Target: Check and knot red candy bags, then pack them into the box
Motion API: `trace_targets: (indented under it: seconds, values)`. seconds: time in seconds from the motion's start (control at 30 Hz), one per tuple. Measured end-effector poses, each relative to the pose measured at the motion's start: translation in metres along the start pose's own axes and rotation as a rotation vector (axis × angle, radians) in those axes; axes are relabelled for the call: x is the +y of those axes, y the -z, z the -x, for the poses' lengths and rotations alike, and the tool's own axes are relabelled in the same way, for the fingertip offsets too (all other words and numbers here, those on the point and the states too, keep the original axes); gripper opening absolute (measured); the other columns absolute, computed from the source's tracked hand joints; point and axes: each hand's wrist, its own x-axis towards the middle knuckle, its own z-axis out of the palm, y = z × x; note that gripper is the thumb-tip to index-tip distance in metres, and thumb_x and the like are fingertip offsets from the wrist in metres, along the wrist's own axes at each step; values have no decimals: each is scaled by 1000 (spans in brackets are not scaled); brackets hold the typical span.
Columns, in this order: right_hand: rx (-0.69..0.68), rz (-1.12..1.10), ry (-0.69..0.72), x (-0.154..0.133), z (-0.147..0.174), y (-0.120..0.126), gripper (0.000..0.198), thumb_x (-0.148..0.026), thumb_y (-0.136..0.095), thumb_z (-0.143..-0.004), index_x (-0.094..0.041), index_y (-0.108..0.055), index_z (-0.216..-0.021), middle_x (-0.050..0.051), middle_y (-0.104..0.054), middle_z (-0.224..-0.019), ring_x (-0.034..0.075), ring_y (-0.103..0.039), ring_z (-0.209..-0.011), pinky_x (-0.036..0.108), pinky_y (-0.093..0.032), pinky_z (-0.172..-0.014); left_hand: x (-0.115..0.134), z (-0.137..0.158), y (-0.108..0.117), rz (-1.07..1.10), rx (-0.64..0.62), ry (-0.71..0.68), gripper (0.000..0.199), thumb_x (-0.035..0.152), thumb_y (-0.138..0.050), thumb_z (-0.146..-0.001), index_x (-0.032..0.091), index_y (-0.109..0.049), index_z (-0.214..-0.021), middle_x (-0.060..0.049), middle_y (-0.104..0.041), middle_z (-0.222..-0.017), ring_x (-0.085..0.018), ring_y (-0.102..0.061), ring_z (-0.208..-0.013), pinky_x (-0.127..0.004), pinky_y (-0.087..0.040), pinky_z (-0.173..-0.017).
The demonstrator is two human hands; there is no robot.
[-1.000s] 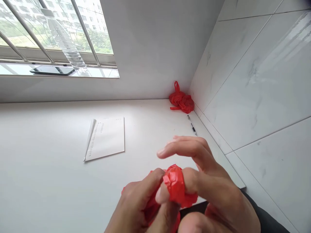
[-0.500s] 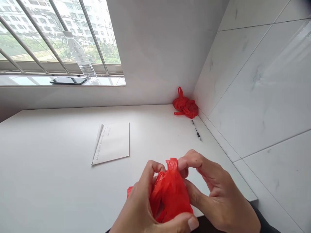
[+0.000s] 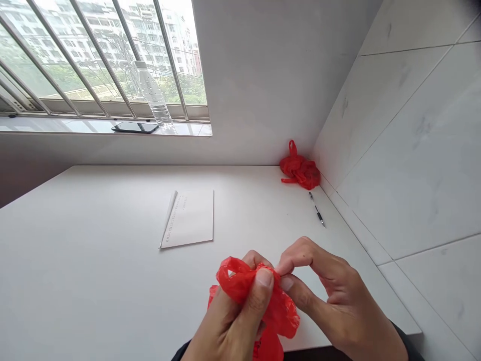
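A thin red plastic bag (image 3: 280,311) is bunched up between my two hands above the table's near edge. My left hand (image 3: 240,311) is closed on it, the thumb pressing the gathered plastic, and a handle loop sticks out to the left of the thumb. On the other side, my right hand (image 3: 330,291) pinches the bag's edge between thumb and forefinger. The lower part of the bag hangs beneath my left hand, where dark print shows. The fingers behind the bag are partly hidden.
On the white table (image 3: 112,281) lies a paper booklet (image 3: 191,218). A second bunched red bag (image 3: 298,168) sits in the far right corner, near a pen (image 3: 316,209). The windowsill holds a water bottle (image 3: 154,95) and a dark phone (image 3: 135,127). Tiled wall (image 3: 413,175) bounds the right.
My left thumb has come up and over the bag, bunching it tighter, and a handle loop now shows at the left. My right fingers have closed to a pinch. The view has shifted left.
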Motion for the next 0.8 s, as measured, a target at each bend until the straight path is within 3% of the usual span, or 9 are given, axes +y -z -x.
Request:
trace_targets:
  seconds: [0.13, 0.2, 0.3, 0.4, 0.47, 0.53, 0.6, 0.67, 0.8]
  values:
    - [63, 7, -32, -3, 7, -1, 10, -21, -55, -101, -27, -61, -96, 0, -62, -89, 15, -64, -80, 28, -54, -74, 4, -4, 8, 102, 13, 115, 53, 68, -46, -96, 34, -50, -135, 2, -58, -64, -15, -50, -61, -27, -46, -65]
    - [31, -22, 1, -4, 11, -1, 9, -19, -56, -98, -27, -60, -94, 0, -62, -87, 17, -63, -80, 30, -53, -75, 5, -7, 16, 136, -3, 42, 47, 64, -52, -95, 29, -60, -125, -1, -64, -74, -16, -58, -70, -30, -50, -72]
    - [-94, -48, 92, 0, 14, -2, 8, -21, -59, -95, -26, -58, -88, 1, -61, -88, 18, -62, -82, 31, -53, -77, 4, -10, 28, 11, -109, -117, 32, 52, -62, -94, 20, -66, -91, -3, -65, -83, -14, -58, -73, -25, -48, -70]
    - [-82, -59, 101, 8, 12, -6, 22, -45, -61, -97, -26, -60, -87, 5, -63, -107, 22, -64, -97, 35, -55, -86, 0, -8, 34, -156, -223, -235, 18, 36, -66, -92, 20, -60, -85, -1, -64, -82, -11, -55, -69, -22, -47, -64]
    - [-69, -92, 28, 16, 9, -11, 31, -59, -60, -96, -28, -62, -102, 7, -63, -119, 27, -62, -114, 39, -55, -93, -5, -6, 34, -245, -262, -377, 13, 24, -71, -84, 20, -58, -83, -2, -63, -82, -12, -55, -68, -21, -45, -59]
    - [-143, -158, -83, 22, 5, -17, 37, -61, -51, -100, -29, -60, -116, 7, -66, -111, 26, -63, -110, 37, -56, -89, -10, -5, 34, -416, -187, -507, 17, 12, -68, -77, 21, -54, -80, -1, -60, -79, -11, -49, -64, -20, -38, -51]
    - [-240, -224, -209, 27, 1, -21, 38, -56, -40, -106, -26, -59, -119, 3, -64, -88, 20, -64, -85, 31, -55, -75, -18, -7, 33, -635, -28, -614, 21, 2, -60, -74, 21, -53, -82, 0, -56, -76, -10, -40, -60, -20, -31, -48]
    - [-298, -256, -305, 29, -2, -25, 39, -52, -33, -109, -23, -58, -119, -1, -55, -73, 15, -54, -65, 28, -50, -66, -28, -10, 33, -788, 89, -737, 25, -2, -54, -78, 21, -52, -87, 1, -56, -76, -9, -39, -59, -21, -33, -50]
    - [-422, -266, -271, 34, -6, -28, 35, -48, -40, -108, -22, -56, -125, -1, -56, -78, 14, -51, -67, 28, -49, -68, -46, -17, 33, -908, 183, -1015, 22, -2, -48, -89, 20, -50, -86, -1, -64, -83, -9, -52, -64, -22, -41, -57]
